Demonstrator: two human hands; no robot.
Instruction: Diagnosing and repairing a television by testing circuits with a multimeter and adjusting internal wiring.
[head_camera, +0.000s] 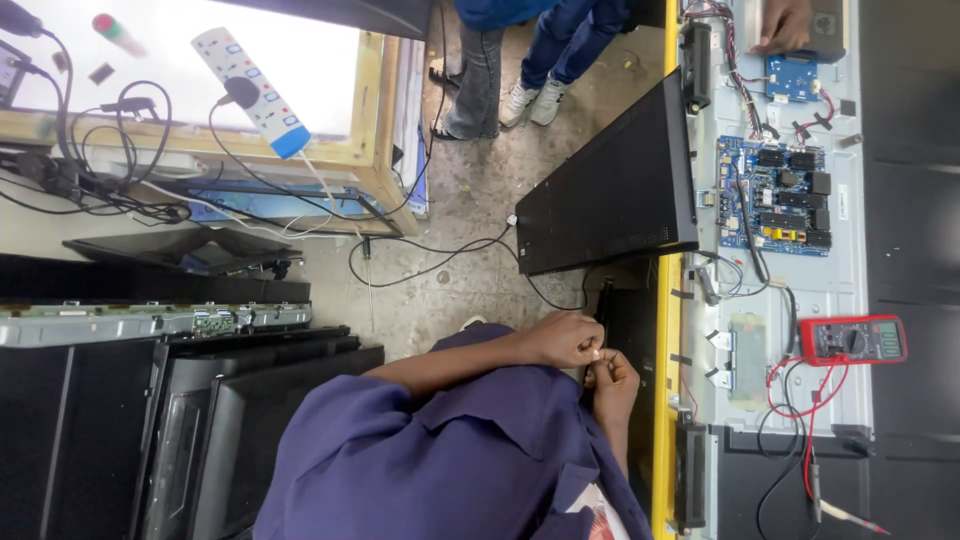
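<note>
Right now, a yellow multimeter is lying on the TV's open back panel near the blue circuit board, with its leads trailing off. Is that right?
Not quite: the multimeter is red, not yellow. The head view shows it lying on the TV's open back panel near the blue circuit board, with its red and black leads trailing off.

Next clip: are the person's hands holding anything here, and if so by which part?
It cannot be told. The two hands meet fingertip to fingertip beside the edge of the opened television; whatever they pinch is too small to make out. Which hand is which is unclear too.
</note>
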